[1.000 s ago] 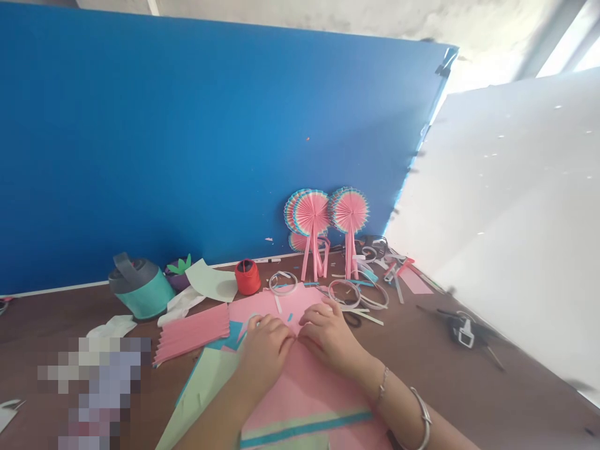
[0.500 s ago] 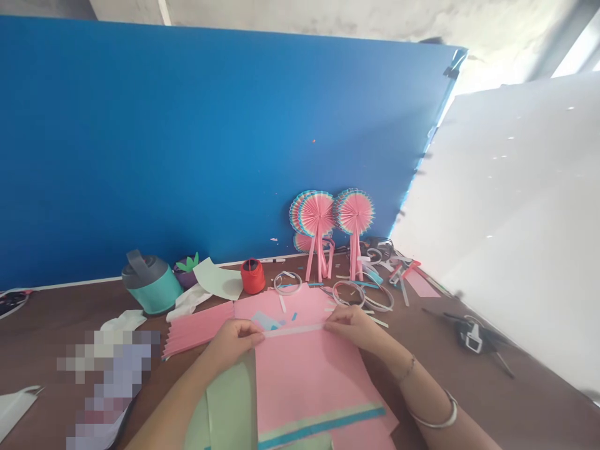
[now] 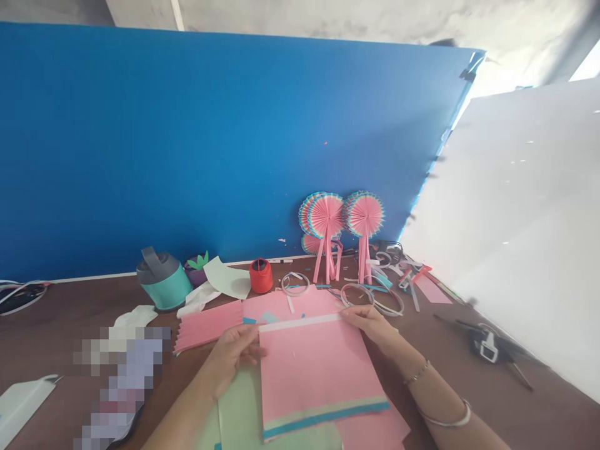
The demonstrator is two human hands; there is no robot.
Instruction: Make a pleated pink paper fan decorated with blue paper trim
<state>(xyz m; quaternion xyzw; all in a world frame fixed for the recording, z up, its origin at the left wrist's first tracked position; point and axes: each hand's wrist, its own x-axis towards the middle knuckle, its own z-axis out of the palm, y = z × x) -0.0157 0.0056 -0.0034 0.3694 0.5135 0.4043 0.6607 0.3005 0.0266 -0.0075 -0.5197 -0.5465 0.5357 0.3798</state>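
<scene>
A pink paper sheet (image 3: 314, 365) with a green and blue band along its near edge lies in front of me. Its far edge carries a narrow folded strip. My left hand (image 3: 232, 356) pinches the sheet's far left corner with curled fingers. My right hand (image 3: 372, 325) pinches the far right corner. A pale green sheet (image 3: 237, 412) lies under the pink one.
A pleated pink paper (image 3: 209, 325) lies left of the sheet. Behind are a teal container (image 3: 164, 286), a red thread spool (image 3: 261, 275), tape rings (image 3: 372, 297) and two pink paper fans (image 3: 344, 219) leaning on the blue board (image 3: 187, 144). A black tool (image 3: 490, 344) lies at right.
My hands moved apart from the middle of the sheet to its two far corners. The far edge now shows a flat folded strip. The view shifted slightly left.
</scene>
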